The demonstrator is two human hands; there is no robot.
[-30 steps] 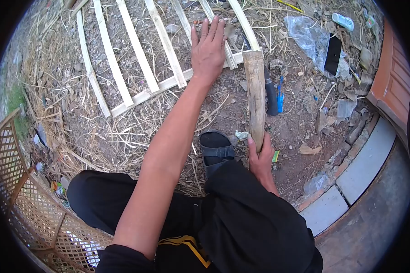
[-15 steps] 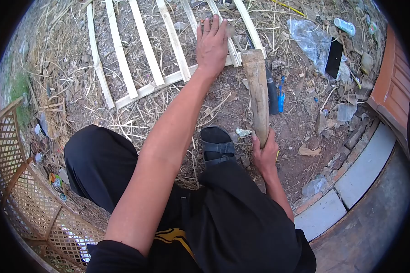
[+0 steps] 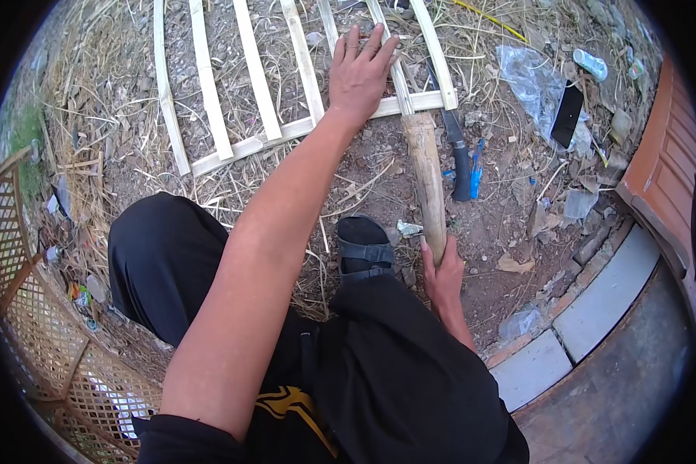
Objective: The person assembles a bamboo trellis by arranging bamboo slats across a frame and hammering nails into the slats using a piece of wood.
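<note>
My left hand (image 3: 361, 73) lies with its fingers spread across the pale wooden slats (image 3: 301, 58) of a frame on the ground. Those slats cross a single pale strip (image 3: 247, 147) at their near ends. In my right hand (image 3: 443, 274) is the near end of a thick, rough wooden stick (image 3: 428, 174). The stick's far end is at the near end of a narrow slat (image 3: 399, 81), close to the cross strip; whether they touch I cannot tell. Right of the stick lies a knife with a black handle (image 3: 462, 170), its blade partly hidden under the frame.
A blue object (image 3: 476, 172) lies beside the knife. Further right are a clear plastic bag (image 3: 530, 73), a black phone-like slab (image 3: 568, 114) and a can (image 3: 590, 64). Pale kerb blocks (image 3: 607, 282) edge the right side, a woven lattice (image 3: 39, 340) the left. Dry straw litters the soil.
The stick and my right hand have moved down toward me, and the stick's far end is now at the narrow slat's end. My left hand remains on the slats, fingers slightly wider apart.
</note>
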